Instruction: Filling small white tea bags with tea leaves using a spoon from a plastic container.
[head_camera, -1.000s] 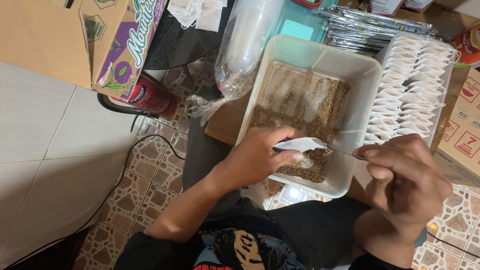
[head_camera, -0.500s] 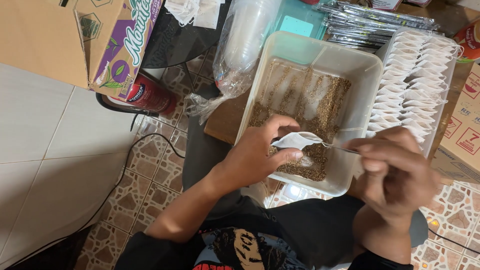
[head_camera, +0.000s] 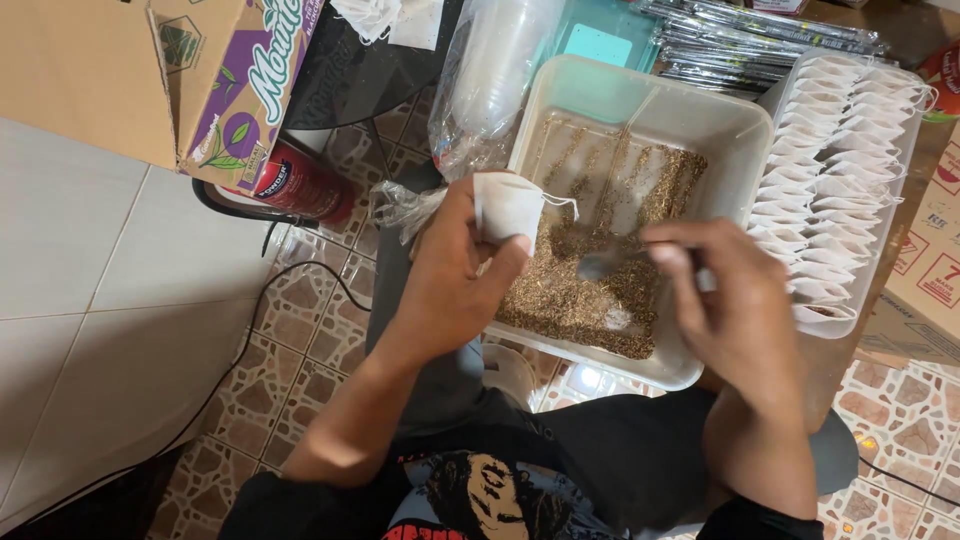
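My left hand (head_camera: 455, 270) pinches a small white filter bag (head_camera: 507, 207) with a thin string, held upright over the left rim of a white plastic tub (head_camera: 640, 95). The tub holds loose brown dried leaf crumbs (head_camera: 600, 290). My right hand (head_camera: 735, 310) grips a metal spoon (head_camera: 600, 263) whose bowl lies low over the crumbs at the tub's middle. The spoon's handle is hidden in my fingers.
A white tray (head_camera: 880, 250) with several rows of filled white bags stands right of the tub. A clear plastic sack (head_camera: 490, 80) lies behind the tub, a printed cardboard box (head_camera: 215, 80) and a red can (head_camera: 300, 185) at left. Patterned floor tiles lie below.
My left hand lifted the bag up and left, from over the crumbs to the tub's left rim. My right hand drew the spoon away from the bag down into the crumbs.
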